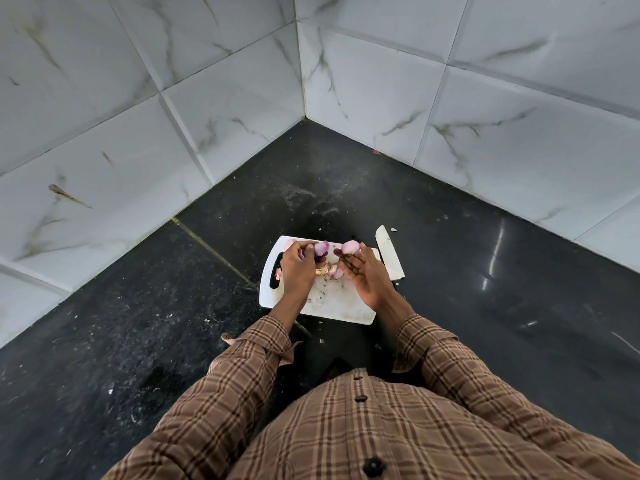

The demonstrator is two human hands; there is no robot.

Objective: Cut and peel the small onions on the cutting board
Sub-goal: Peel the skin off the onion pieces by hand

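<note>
A person in a brown checked shirt stands at a black counter (450,271) in a tiled corner, both hands over a white cutting board (332,303). The left hand (296,268) pinches a purple-skinned onion piece (321,249) between its fingertips; the fingers are curled narrow around it. The right hand (363,275) holds a paler, pinker onion piece (350,247) at its fingertips, palm turned up and the fingers loosely bent. Both pieces hang just above the board's far edge, toward twelve o'clock from the person. Between and below the hands lies a small heap of peeled pieces and skins (334,271), and another onion (290,243) shows at the board's ten o'clock corner, behind the left hand. The knife (388,252) rests off at two o'clock, its blade lying over the board's right edge, touched by neither hand.

This looks like the peeling step. The pieces are small and probably slick, so one could slip from the fingertips onto the speckled counter. The knife lies close beside the right wrist; a careless sweep for the next onion could knock it or catch the edge.
</note>
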